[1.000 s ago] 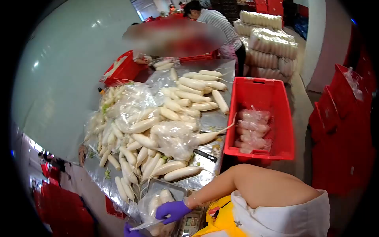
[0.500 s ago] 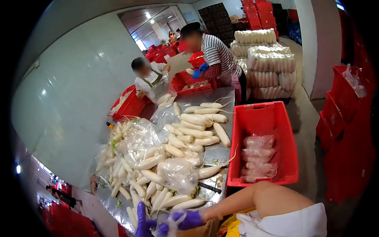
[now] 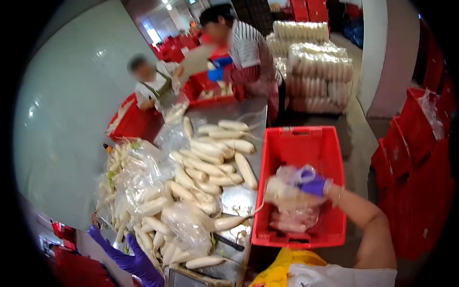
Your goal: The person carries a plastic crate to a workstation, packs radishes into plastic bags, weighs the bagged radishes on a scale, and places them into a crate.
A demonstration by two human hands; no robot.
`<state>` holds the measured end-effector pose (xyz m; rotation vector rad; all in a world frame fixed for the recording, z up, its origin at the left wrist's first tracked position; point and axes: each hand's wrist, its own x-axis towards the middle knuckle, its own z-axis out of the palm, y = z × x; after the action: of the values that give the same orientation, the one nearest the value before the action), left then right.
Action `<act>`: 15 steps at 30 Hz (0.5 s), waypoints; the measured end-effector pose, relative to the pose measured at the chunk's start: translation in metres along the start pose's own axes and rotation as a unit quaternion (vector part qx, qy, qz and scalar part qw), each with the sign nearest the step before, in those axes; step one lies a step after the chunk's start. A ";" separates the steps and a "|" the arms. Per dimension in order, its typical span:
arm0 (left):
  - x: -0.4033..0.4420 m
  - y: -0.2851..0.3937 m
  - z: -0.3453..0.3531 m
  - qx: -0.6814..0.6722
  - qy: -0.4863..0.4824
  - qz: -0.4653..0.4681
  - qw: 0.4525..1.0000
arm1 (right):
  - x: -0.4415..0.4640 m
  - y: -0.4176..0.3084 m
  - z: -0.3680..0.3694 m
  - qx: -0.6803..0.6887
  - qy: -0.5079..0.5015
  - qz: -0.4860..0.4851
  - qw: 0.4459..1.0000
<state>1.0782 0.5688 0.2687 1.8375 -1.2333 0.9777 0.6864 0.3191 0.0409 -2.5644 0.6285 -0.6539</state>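
Observation:
My right hand [image 3: 313, 183], in a purple glove, is closed on the gathered end of a clear bag of white radishes [image 3: 283, 193], blurred by motion. It holds the bag inside a red crate [image 3: 330, 143], above other bagged radishes [image 3: 292, 221]. My left hand [image 3: 131, 258], also gloved in purple, has its fingers spread and holds nothing. It is nearest the pile of loose white radishes [image 3: 160, 225] on the metal table [image 3: 257, 119]. A dark-handled knife [image 3: 229, 242] lies beside the pile, and clear plastic [image 3: 189, 225] covers some radishes.
Across the table, a person in a striped shirt [image 3: 248, 50] with blue gloves works at a red crate [image 3: 191, 91]. A second person [image 3: 158, 83] is to the left. Stacked radish packs [image 3: 318, 71] stand behind; red crates [image 3: 406, 158] line the right side.
My right hand has moved from the table's near edge into the red crate with a bag of radishes. My left hand has moved left, fingers spread. The camera view has shifted.

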 end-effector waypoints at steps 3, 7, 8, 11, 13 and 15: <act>-0.025 0.001 0.022 0.075 -0.128 0.036 0.988 | -0.010 0.120 0.026 0.002 0.032 0.072 0.997; -0.072 -0.022 0.034 0.096 -0.232 0.063 0.966 | -0.003 0.208 0.035 0.085 0.108 0.195 0.971; -0.079 -0.022 0.032 0.080 -0.271 0.016 0.959 | 0.002 0.222 0.038 0.092 0.099 0.223 0.965; -0.086 -0.010 0.025 0.092 -0.326 -0.043 0.940 | 0.005 0.281 0.074 0.112 0.142 0.255 0.950; -0.081 0.001 0.024 0.098 -0.338 -0.064 0.934 | 0.015 0.301 0.083 0.026 0.146 0.215 0.965; -0.083 0.005 0.030 0.106 -0.340 -0.077 0.931 | 0.032 0.301 0.090 0.031 0.072 0.276 0.958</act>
<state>1.0583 0.5756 0.1827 2.5235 -1.3714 0.3914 0.6634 0.0838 -0.1685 -2.1404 1.2857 -0.6476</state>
